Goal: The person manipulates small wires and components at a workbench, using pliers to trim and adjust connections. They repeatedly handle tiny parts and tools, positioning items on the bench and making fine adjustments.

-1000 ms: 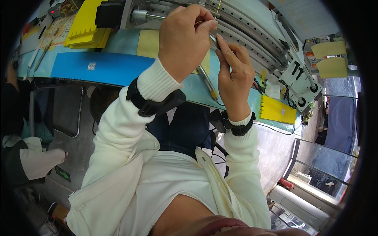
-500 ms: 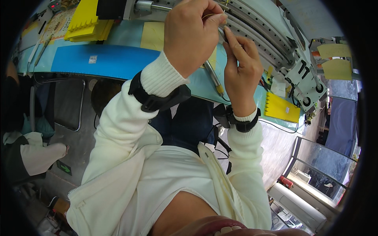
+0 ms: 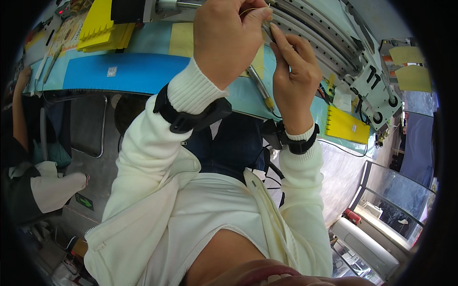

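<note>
Both of my hands are raised close together over the bench at the top of the view. My left hand [image 3: 224, 43] is closed in a pinch on a thin yellow wire [image 3: 249, 9], which bows out beside the thumb. Next to it, my right hand [image 3: 298, 76] pinches a thin dark strip [image 3: 268, 33] between thumb and forefinger; its kind cannot be made out. The fingertips of the two hands almost meet, and part of the left ones is cut off by the upper edge. Beneath them lies a silver rod-shaped tool [image 3: 259, 86] with a yellow end and dark cord.
Behind my hands runs a metal rail assembly [image 3: 315, 33] with an end plate [image 3: 374, 90]. A blue panel [image 3: 129, 71] lies along the bench's front edge. Yellow notched sheets [image 3: 107, 35] stand at left, another yellow piece [image 3: 346, 125] at right. A co-worker's arm [image 3: 20, 109] shows at far left.
My hands keep the same pinch and have shifted slightly upward in view. The co-worker's forearm at far left has come up to the bench edge. The whole view has tilted a little.
</note>
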Action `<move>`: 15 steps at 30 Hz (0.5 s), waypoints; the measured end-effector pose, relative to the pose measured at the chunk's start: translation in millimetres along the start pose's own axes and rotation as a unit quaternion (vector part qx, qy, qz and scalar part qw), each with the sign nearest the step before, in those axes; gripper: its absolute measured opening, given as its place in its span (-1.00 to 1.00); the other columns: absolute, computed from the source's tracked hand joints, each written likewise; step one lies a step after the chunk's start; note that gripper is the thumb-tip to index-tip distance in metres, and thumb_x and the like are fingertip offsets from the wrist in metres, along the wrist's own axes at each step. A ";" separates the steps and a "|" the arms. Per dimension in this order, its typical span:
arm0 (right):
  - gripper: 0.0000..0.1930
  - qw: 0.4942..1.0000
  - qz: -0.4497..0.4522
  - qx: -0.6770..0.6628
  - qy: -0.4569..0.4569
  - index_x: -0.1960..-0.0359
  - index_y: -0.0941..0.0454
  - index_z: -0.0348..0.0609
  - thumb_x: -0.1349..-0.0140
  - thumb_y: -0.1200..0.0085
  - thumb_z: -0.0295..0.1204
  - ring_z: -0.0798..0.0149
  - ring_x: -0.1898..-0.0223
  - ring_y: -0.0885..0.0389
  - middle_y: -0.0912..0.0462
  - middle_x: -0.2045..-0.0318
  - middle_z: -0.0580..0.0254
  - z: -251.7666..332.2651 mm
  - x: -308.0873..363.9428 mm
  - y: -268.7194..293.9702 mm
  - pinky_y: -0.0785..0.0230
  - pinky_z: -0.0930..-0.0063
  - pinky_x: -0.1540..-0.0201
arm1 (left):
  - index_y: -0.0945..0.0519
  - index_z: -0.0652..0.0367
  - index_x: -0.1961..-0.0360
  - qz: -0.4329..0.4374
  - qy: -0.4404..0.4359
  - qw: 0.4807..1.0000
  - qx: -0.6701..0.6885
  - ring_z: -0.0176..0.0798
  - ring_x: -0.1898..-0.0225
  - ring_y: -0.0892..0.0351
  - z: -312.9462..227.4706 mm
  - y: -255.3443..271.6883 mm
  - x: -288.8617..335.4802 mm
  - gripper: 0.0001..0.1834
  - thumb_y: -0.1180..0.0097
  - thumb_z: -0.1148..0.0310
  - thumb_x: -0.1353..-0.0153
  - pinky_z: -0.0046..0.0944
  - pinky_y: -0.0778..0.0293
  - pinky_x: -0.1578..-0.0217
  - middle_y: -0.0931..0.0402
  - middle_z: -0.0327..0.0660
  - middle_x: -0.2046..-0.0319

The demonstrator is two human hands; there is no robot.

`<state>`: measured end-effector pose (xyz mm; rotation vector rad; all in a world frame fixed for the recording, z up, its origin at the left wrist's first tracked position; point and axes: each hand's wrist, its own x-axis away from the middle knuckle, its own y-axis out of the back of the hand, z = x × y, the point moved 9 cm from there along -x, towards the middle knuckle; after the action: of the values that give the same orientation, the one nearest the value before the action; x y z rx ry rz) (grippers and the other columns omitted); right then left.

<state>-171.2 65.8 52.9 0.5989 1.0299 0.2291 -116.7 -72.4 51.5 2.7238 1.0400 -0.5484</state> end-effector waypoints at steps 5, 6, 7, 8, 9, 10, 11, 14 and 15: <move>-0.58 1.000 -0.020 -0.007 -0.021 -0.02 -0.72 -0.06 -0.14 -0.21 -0.73 0.24 0.32 -0.63 -0.64 0.28 0.17 -2.5 1.1 10.5 -0.46 0.46 0.30 | -0.59 0.31 0.27 -0.005 0.035 0.991 0.131 -0.36 0.41 -0.60 4.9 1.3 -0.8 -0.91 -0.14 0.49 -0.34 -0.38 -0.51 0.33 -0.59 -0.18 0.42; -0.59 0.999 -0.045 -0.012 -0.004 -0.03 -0.72 -0.06 -0.15 -0.22 -0.72 0.28 0.32 -0.62 -0.64 0.28 0.18 0.0 0.4 18.9 -0.46 0.49 0.30 | -0.59 0.30 0.26 -0.008 0.045 0.981 0.190 -0.39 0.43 -0.58 5.2 6.1 0.7 -0.88 -0.13 0.45 -0.37 -0.40 -0.50 0.35 -0.59 -0.21 0.41; -0.59 0.997 -0.069 -0.018 0.013 -0.03 -0.72 -0.06 -0.17 -0.22 -0.72 0.33 0.32 -0.62 -0.65 0.28 0.20 1.6 -1.0 29.1 -0.46 0.52 0.31 | -0.58 0.30 0.25 -0.010 0.053 0.967 0.247 -0.43 0.45 -0.55 4.5 11.7 2.1 -0.85 -0.12 0.41 -0.41 -0.43 -0.48 0.37 -0.59 -0.24 0.41; -0.60 0.995 -0.094 -0.024 0.030 -0.04 -0.72 -0.06 -0.18 -0.22 -0.72 0.37 0.32 -0.61 -0.65 0.28 0.22 3.0 -2.1 40.4 -0.46 0.55 0.31 | -0.59 0.29 0.32 -0.033 0.028 0.972 0.230 -0.45 0.46 -0.52 -1.8 23.4 1.8 -0.79 -0.10 0.37 -0.43 -0.44 -0.43 0.39 -0.58 -0.25 0.41; -0.60 0.995 -0.093 -0.013 0.030 -0.05 -0.72 -0.07 -0.19 -0.24 -0.72 0.42 0.30 -0.60 -0.65 0.27 0.26 1.7 -4.5 48.8 -0.48 0.60 0.28 | -0.60 0.28 0.38 -0.058 0.003 0.976 0.210 -0.47 0.48 -0.49 -8.3 34.5 1.3 -0.73 -0.09 0.33 -0.45 -0.45 -0.39 0.42 -0.58 -0.26 0.41; -0.59 0.994 -0.100 0.003 0.042 -0.06 -0.71 -0.07 -0.19 -0.24 -0.72 0.42 0.30 -0.60 -0.64 0.26 0.27 2.0 -7.9 57.1 -0.48 0.61 0.27 | -0.60 0.28 0.42 -0.074 0.002 0.984 0.161 -0.48 0.47 -0.49 -11.6 43.0 -1.7 -0.71 -0.08 0.34 -0.45 -0.44 -0.38 0.42 -0.58 -0.26 0.41; -0.59 0.994 -0.105 0.015 0.039 -0.07 -0.71 -0.07 -0.19 -0.24 -0.72 0.42 0.29 -0.60 -0.64 0.25 0.27 0.7 -11.0 63.2 -0.48 0.61 0.26 | -0.61 0.27 0.45 -0.072 -0.050 0.992 0.087 -0.40 0.42 -0.52 -23.2 42.6 -6.2 -0.76 -0.14 0.38 -0.37 -0.38 -0.39 0.35 -0.58 -0.22 0.40; -0.58 0.993 -0.114 -0.002 0.031 -0.09 -0.69 -0.06 -0.20 -0.24 -0.71 0.43 0.28 -0.59 -0.63 0.24 0.27 -4.1 -24.6 72.2 -0.47 0.63 0.24 | -0.61 0.25 0.51 -0.082 -0.257 0.949 -0.162 -0.15 0.23 -0.56 -65.9 27.9 -14.7 -0.88 -0.28 0.47 -0.13 -0.18 -0.41 0.14 -0.59 -0.14 0.35; -0.58 0.992 -0.118 -0.003 0.047 -0.09 -0.69 -0.06 -0.20 -0.23 -0.70 0.43 0.28 -0.59 -0.63 0.23 0.27 -2.3 -30.0 73.5 -0.46 0.63 0.23 | -0.62 0.23 0.50 -0.063 -0.282 0.933 -0.213 -0.01 0.09 -0.50 -71.0 15.1 -16.5 -0.91 -0.31 0.48 0.02 -0.05 -0.34 0.02 -0.58 -0.11 0.29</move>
<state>-181.4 113.3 115.7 0.4589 1.1809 0.0529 -98.3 -73.2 123.6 1.9593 1.0255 -0.9279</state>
